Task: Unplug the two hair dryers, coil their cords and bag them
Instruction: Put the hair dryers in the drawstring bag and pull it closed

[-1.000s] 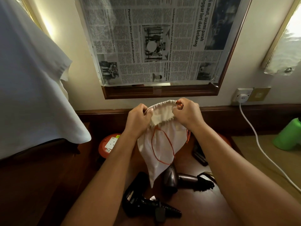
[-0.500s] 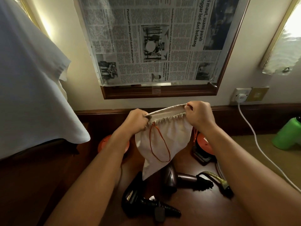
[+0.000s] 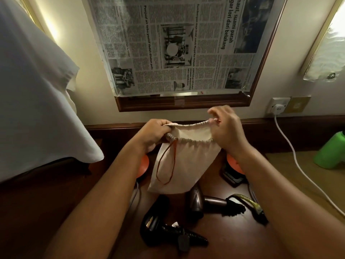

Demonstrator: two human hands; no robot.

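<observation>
Between the two hands, a cream drawstring bag (image 3: 183, 165) hangs with its mouth stretched wide. The left hand (image 3: 153, 135) grips the left rim; the right hand (image 3: 226, 130) pinches the right rim. Below the hands, a black hair dryer (image 3: 160, 228) and a brown hair dryer (image 3: 197, 202) lie on the wooden table (image 3: 233, 240), cords coiled.

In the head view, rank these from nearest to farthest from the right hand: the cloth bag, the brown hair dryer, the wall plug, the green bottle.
1. Cloth bag: its rim is pinched by the right hand.
2. Wall plug: on the wall, to the hand's right.
3. Brown hair dryer: on the desk below the bag.
4. Green bottle: far right edge.

Items 2 and 3 are hard to separate.
</observation>
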